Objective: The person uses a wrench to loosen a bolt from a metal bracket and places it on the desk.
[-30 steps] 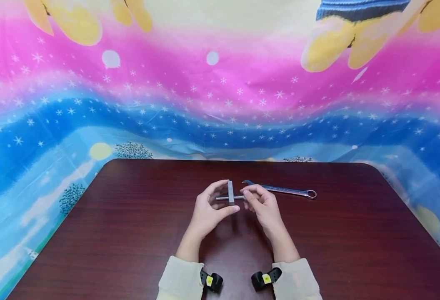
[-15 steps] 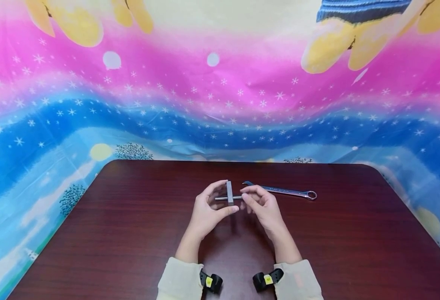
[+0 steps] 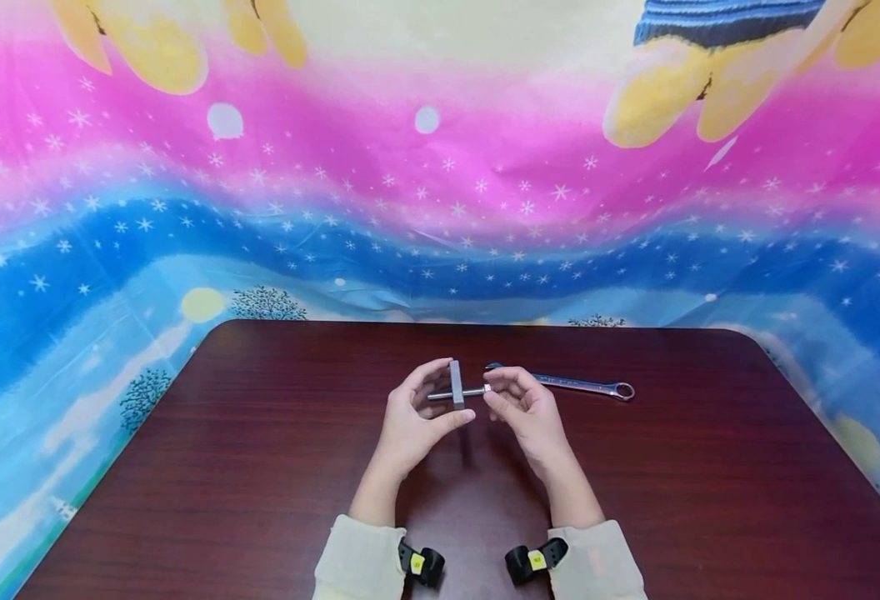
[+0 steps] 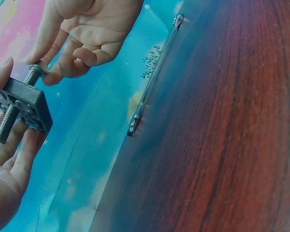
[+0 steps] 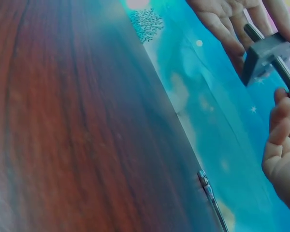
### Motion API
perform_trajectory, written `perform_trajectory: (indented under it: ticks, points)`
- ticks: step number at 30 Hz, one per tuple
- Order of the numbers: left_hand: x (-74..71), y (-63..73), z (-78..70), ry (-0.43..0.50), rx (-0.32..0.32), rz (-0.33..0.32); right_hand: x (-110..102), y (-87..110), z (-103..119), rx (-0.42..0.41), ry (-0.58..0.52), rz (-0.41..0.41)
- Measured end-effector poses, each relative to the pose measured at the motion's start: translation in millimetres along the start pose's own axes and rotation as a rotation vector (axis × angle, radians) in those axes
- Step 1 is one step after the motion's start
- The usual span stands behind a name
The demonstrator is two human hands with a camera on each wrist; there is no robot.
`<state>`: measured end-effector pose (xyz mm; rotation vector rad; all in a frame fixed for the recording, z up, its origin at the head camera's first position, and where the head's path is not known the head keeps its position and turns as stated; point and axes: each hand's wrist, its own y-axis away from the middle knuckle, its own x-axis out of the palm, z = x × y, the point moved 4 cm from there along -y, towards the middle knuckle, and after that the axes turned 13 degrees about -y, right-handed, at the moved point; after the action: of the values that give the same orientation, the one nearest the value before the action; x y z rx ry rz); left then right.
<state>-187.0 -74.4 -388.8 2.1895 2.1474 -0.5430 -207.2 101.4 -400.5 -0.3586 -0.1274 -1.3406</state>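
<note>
Above the table, my left hand (image 3: 412, 421) grips a grey metal block (image 3: 456, 385) by its edges, thumb below and fingertips on top. A threaded bolt (image 3: 473, 392) runs through the block; its free end sticks out toward my left palm. The left wrist view shows the recessed underside of the block (image 4: 38, 104) and the thread of the bolt (image 4: 7, 124). On the other side, my right hand (image 3: 532, 417) pinches the bolt's head between thumb and forefinger. In the right wrist view, the bolt's shank (image 5: 284, 72) is bare between block and fingers.
Behind the right hand a combination wrench (image 3: 582, 385) lies on the dark wooden table (image 3: 275, 467), its open end partly hidden by that hand. A printed cloth (image 3: 380, 192) hangs behind the table. Black wrist cameras (image 3: 429, 567) sit on both sleeves.
The block and bolt have shifted slightly left with my left hand. My right fingers have shifted on the bolt's head, which now shows between the fingertips.
</note>
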Motion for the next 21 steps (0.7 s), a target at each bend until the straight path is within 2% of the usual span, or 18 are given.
perform_trajectory:
  ticks: [4,7,16,21]
  points:
    - [-1.0,0.3,-0.6,-0.007,0.006,-0.005,-0.4,1.3,2.2,-0.009,0.01,0.068]
    - [-0.6,0.5,-0.9,-0.005,0.011,-0.003,-0.5,1.2,2.3,-0.004,0.033,0.076]
    - [3.6,-0.3,-0.3,0.028,0.017,0.019,-1.3,-1.5,5.1,-0.083,0.057,-0.063]
    - [3.9,0.2,-0.7,0.025,0.024,0.022,-3.1,-0.8,5.5,-0.061,0.066,-0.044]
